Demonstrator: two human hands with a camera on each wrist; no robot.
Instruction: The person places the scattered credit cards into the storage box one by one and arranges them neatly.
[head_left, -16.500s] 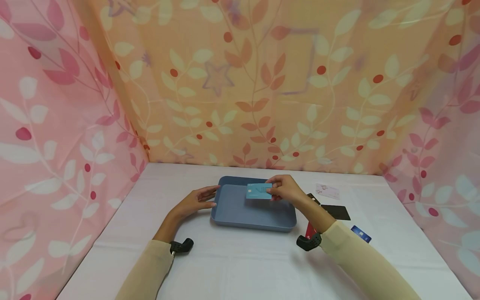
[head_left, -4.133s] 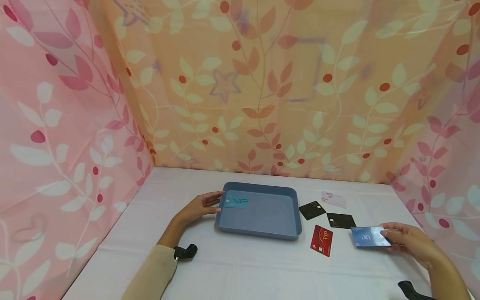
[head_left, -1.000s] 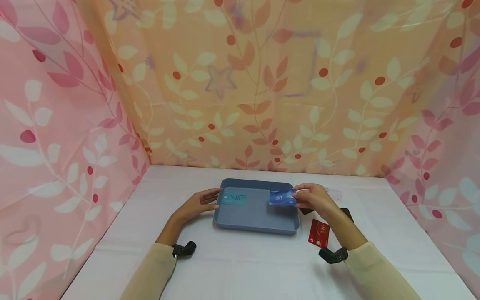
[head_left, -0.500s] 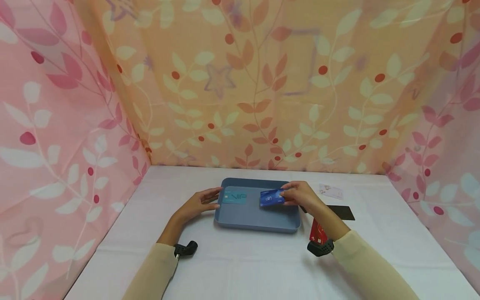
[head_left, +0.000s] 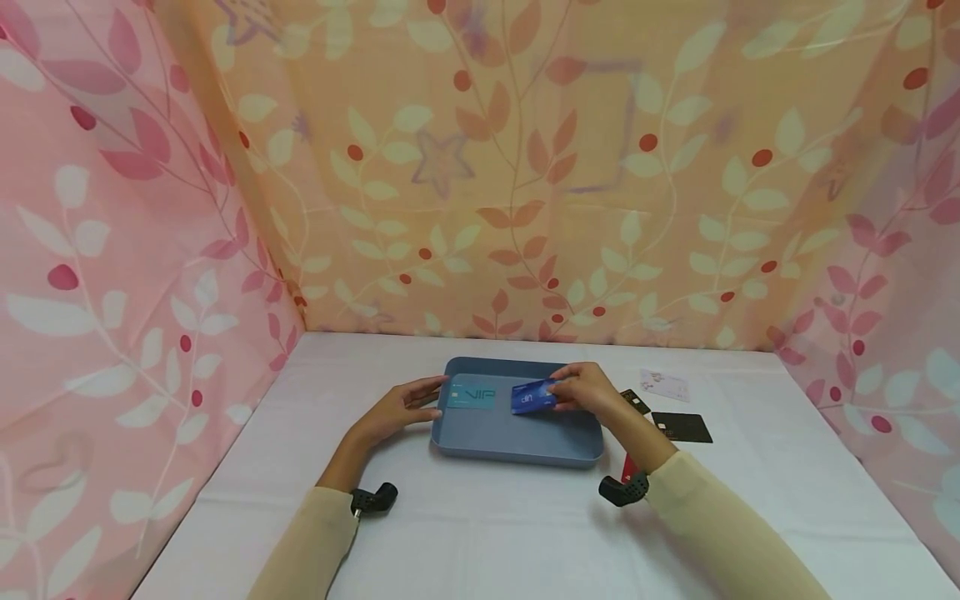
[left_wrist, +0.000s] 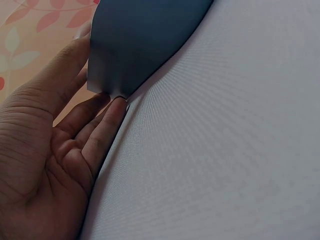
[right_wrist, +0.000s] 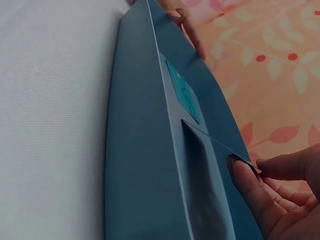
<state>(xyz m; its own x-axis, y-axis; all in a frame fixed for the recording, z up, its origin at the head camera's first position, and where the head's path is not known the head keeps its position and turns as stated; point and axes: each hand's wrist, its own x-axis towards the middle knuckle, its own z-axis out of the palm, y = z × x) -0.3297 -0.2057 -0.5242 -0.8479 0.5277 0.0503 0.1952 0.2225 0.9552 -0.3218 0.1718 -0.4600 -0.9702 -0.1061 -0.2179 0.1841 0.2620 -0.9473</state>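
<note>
My right hand [head_left: 588,388] pinches a blue VIP card [head_left: 534,397] by its right end, over the middle of the blue-grey tray [head_left: 517,457]. The card tilts there; its thin edge shows in the right wrist view, with thumb and fingers on it. A teal VIP card [head_left: 471,397] lies flat in the tray's left part. Against the tray's left end my left hand [head_left: 393,414] rests with fairly straight fingers; in the left wrist view, fingertips [left_wrist: 117,102] touch the tray's outer wall near the table.
Right of the tray lie a pale floral card [head_left: 664,385], a black card [head_left: 682,427], another black card [head_left: 634,401] partly covered by my right arm, and a mostly hidden red card [head_left: 628,468]. Patterned cloth walls [head_left: 480,208] enclose the white table [head_left: 480,533].
The teal card, held by my right hand at first, now lies in the tray. My right hand then picked up the blue card at the right and brought it leftward over the tray.
</note>
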